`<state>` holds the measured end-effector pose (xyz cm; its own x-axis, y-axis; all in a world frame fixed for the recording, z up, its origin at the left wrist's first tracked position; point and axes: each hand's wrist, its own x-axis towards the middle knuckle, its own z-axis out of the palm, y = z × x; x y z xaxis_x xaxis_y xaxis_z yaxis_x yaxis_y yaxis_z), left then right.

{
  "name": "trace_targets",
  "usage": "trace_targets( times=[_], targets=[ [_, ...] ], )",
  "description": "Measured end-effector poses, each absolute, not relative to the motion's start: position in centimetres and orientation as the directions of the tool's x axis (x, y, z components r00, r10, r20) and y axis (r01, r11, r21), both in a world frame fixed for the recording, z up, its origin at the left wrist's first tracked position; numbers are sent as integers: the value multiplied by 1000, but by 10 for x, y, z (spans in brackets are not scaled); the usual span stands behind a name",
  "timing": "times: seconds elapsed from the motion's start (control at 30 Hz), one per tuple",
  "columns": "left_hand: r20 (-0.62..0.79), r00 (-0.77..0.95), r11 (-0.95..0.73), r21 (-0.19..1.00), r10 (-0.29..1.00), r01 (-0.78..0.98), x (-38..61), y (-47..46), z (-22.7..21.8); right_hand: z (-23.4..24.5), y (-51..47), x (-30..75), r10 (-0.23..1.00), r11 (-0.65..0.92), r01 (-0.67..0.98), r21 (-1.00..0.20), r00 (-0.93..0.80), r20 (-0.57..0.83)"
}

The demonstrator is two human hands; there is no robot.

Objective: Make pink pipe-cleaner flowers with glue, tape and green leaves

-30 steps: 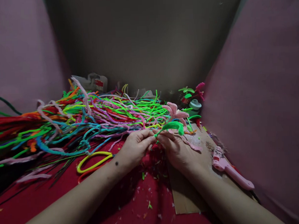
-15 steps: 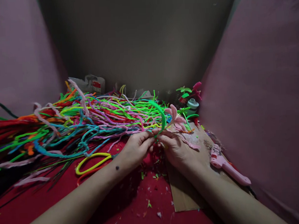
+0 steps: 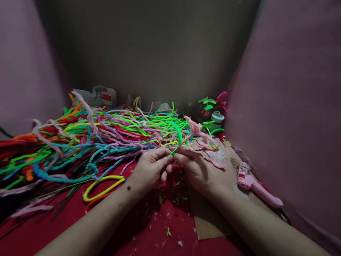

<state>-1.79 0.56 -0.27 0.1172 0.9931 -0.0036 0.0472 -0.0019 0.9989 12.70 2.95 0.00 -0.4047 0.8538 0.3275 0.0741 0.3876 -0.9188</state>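
Between my two hands is a pipe-cleaner flower with pink petals (image 3: pixel 197 128) at its upper right end. A curved green pipe-cleaner leaf (image 3: pixel 176 131) rises from its thin stem. My left hand (image 3: pixel 149 168) is closed, thumb and forefinger pinching the green base of the stem. Close beside it, my right hand (image 3: pixel 195 168) is closed with its fingertips on the same stem, just below the leaf. The fingers partly hide the stem's lower end.
A big heap of coloured pipe cleaners (image 3: pixel 117 133) spreads behind and to the left. Scissors with a yellow handle (image 3: pixel 103 179) lie by my left forearm. At right, a pink glue gun (image 3: pixel 258 188) rests by a cardboard sheet (image 3: pixel 208 220). Clippings dot the red cloth (image 3: pixel 152 237).
The green leaf and the stem have tilted slightly between my fingers. My left fingers have shifted on the base, with the lower fingers now more visible. The whole view has slid slightly.
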Motion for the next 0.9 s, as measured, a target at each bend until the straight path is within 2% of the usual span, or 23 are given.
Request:
trace_targets(
  times=[0.17, 0.3, 0.5, 0.7, 0.8, 0.9],
  targets=[
    [-47, 234, 96, 974, 971, -203, -19, 7, -7, 7, 28, 126, 891, 361, 149, -921, -347, 293],
    [-75, 306, 178, 929, 949, -325, -20, 9, -10, 10, 28, 126, 895, 321, 138, -937, -367, 252],
    [-104, 398, 272, 879, 912, -392, -22, 10, -14, -2, 33, 125, 884, 217, -71, -974, -409, 227],
    [-77, 406, 227, 914, 911, -337, -24, 10, -13, -6, 32, 124, 891, 199, -141, -970, -385, 238],
    [-31, 303, 87, 981, 952, -174, -21, 7, -8, -15, 35, 124, 884, 162, -226, -961, -399, 243],
    [46, 181, -55, 998, 982, 43, -17, 3, -4, -26, 38, 123, 899, 87, -255, -963, -395, 186]
  ],
)
